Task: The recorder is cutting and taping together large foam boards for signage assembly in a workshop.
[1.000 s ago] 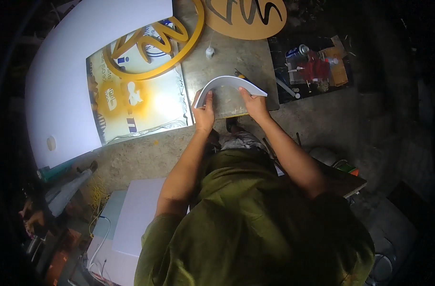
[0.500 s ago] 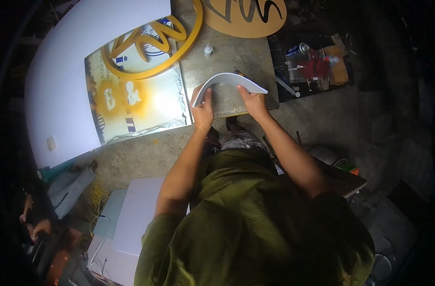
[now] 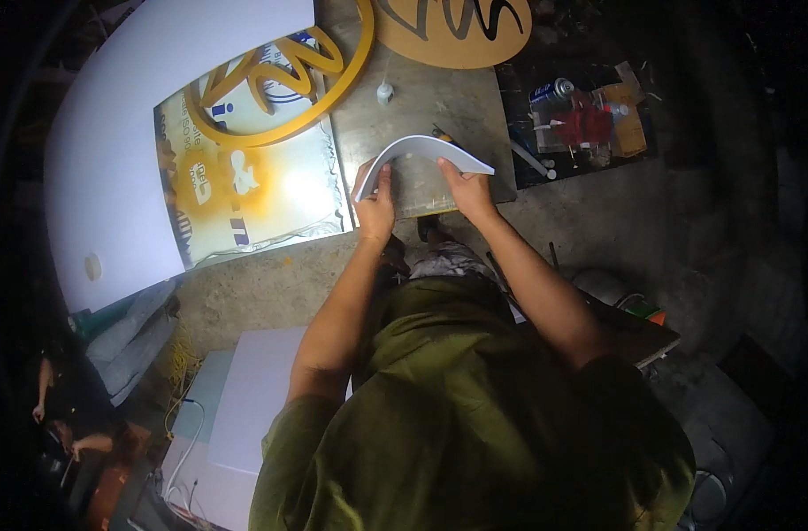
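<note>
Between my two hands is a white flexible strip (image 3: 413, 148), bent into an arch over the near part of the worktable (image 3: 439, 100). My left hand (image 3: 375, 200) grips its left end, thumb on the inner face. At the right, my right hand (image 3: 465, 188) pinches the strip a little short of its tip, which sticks out past the fingers. Just behind the strip lies a small dark tool with an orange part (image 3: 445, 135), partly hidden. A small white bottle (image 3: 384, 93) with a thin nozzle stands farther back on the table.
A yellow ring with looping shapes (image 3: 368, 62) rests on a printed sheet (image 3: 271, 208) at the left, beside a large white panel (image 3: 94, 168). A tan oval board (image 3: 510, 49) lies at the back. Rightward are a can (image 3: 559, 91) and red clutter (image 3: 585, 128). Another person (image 3: 90, 445) is at lower left.
My hands and the bent strip stay almost in place. At the lower left, the other person's arms have shifted.
</note>
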Demonstrator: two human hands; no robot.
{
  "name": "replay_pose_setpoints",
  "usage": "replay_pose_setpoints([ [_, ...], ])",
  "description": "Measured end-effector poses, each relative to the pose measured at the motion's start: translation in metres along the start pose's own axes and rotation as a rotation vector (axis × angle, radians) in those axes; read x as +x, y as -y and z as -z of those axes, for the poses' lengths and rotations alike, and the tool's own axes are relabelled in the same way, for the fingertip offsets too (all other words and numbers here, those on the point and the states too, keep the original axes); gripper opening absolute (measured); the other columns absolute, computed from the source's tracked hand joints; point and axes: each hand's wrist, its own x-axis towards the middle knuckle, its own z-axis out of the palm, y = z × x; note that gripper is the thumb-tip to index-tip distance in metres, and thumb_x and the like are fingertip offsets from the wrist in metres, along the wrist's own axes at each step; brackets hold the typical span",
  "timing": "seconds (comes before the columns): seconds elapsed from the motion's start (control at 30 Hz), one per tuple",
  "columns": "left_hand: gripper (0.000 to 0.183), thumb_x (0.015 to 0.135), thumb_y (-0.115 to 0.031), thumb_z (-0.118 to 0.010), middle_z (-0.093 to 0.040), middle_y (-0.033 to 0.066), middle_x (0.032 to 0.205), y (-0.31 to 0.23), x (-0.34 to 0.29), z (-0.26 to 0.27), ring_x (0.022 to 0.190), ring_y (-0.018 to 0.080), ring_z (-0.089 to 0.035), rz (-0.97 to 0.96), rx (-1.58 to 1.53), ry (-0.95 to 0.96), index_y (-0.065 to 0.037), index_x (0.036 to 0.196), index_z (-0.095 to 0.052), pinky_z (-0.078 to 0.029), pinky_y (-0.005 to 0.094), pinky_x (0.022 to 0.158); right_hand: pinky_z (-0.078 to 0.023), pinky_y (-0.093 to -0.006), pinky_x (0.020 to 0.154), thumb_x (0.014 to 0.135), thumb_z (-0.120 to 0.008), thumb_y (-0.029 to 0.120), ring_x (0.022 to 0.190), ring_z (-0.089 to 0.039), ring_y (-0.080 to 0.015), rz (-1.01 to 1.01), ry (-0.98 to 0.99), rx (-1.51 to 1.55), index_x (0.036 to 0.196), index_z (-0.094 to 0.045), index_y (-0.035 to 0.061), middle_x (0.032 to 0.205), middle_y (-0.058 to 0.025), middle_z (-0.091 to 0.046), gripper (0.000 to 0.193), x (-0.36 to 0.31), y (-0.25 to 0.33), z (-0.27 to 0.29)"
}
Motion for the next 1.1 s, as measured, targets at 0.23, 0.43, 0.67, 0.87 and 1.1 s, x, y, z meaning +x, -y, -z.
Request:
replay_pose_setpoints([
  [0.23, 0.036, 0.099, -0.028, -0.059, -0.065, 0.0125, 0.107, -0.003, -0.003, 0.000, 0.101, 0.0194, -0.059, 0.081, -0.027, -0.010, 0.004, 0.115, -0.060, -0.045, 0.0316, 0.090, -0.050, -0.0310, 0.078, 0.091, -0.066, 0.015, 0.085, -0.065, -0.0166, -0.023, 0.013, -0.042, 0.102, -0.067, -0.0037, 0.093, -0.0089, -0.071, 0.022, 0.000, 0.006, 0.001],
  [0.43, 0.031, 0.100, -0.028, -0.057, -0.064, 0.0105, 0.103, 0.002, -0.004, -0.001, 0.098, 0.0179, -0.057, 0.102, -0.037, -0.016, -0.001, 0.115, -0.059, -0.045, 0.0309, 0.089, -0.049, -0.0296, 0.078, 0.092, -0.068, 0.020, 0.090, -0.064, -0.0155, -0.086, 0.056, -0.022, 0.108, -0.067, -0.0048, 0.097, -0.0089, -0.070, 0.030, 0.000, 0.013, 0.001],
  [0.67, 0.030, 0.100, -0.027, -0.057, -0.064, 0.0098, 0.104, -0.004, -0.005, -0.003, 0.097, 0.0161, -0.057, 0.128, -0.035, -0.012, 0.000, 0.114, -0.059, -0.045, 0.0289, 0.087, -0.049, -0.0301, 0.078, 0.090, -0.069, 0.019, 0.089, -0.065, -0.0165, -0.079, 0.046, -0.070, 0.107, -0.067, -0.0050, 0.097, -0.0097, -0.071, 0.029, 0.003, 0.004, 0.000],
  [0.87, 0.029, 0.100, -0.025, -0.057, -0.063, 0.0098, 0.105, 0.003, -0.004, -0.002, 0.098, 0.0157, -0.057, 0.079, -0.050, -0.016, -0.001, 0.115, -0.059, -0.045, 0.0287, 0.088, -0.050, -0.0317, 0.075, 0.091, -0.066, 0.017, 0.081, -0.065, -0.0169, 0.036, -0.007, -0.025, 0.102, -0.066, -0.0040, 0.090, -0.0102, -0.071, 0.024, 0.003, -0.001, -0.004],
  [1.1, 0.031, 0.099, -0.025, -0.058, -0.064, 0.0104, 0.106, -0.008, -0.003, -0.003, 0.100, 0.0161, -0.057, 0.166, -0.081, -0.016, 0.001, 0.116, -0.058, -0.044, 0.0288, 0.089, -0.048, -0.0293, 0.085, 0.091, -0.068, 0.014, 0.095, -0.063, -0.0149, -0.015, 0.029, -0.018, 0.112, -0.065, -0.0049, 0.103, -0.0093, -0.069, 0.029, 0.006, -0.007, -0.003],
])
